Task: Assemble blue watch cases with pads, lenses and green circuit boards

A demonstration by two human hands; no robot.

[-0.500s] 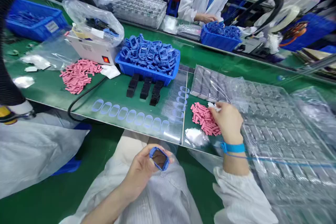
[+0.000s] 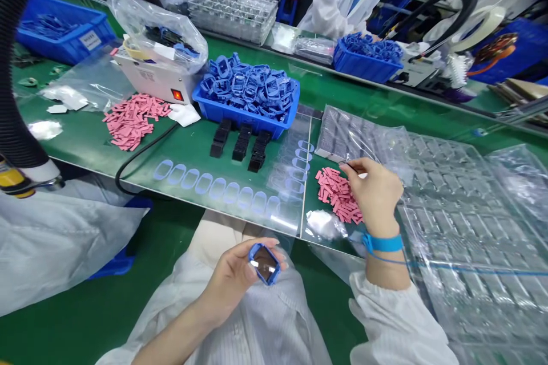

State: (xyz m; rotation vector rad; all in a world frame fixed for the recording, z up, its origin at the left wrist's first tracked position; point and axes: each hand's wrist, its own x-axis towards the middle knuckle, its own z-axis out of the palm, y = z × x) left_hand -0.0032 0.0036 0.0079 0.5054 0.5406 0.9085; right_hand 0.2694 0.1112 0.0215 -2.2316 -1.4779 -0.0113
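Evidently much remains: left hand [image 2: 233,280] grips one blue frame [image 2: 264,264], right hand [image 2: 377,194] pinches thin tool [image 2: 347,165] at pink strips [image 2: 335,194]; bin [image 2: 240,116] full.

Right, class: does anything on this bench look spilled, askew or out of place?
Nothing looks damaged. The pink strips lie in a loose, scattered heap beside the white machine, and blue frames are heaped above the rim of their blue bin.
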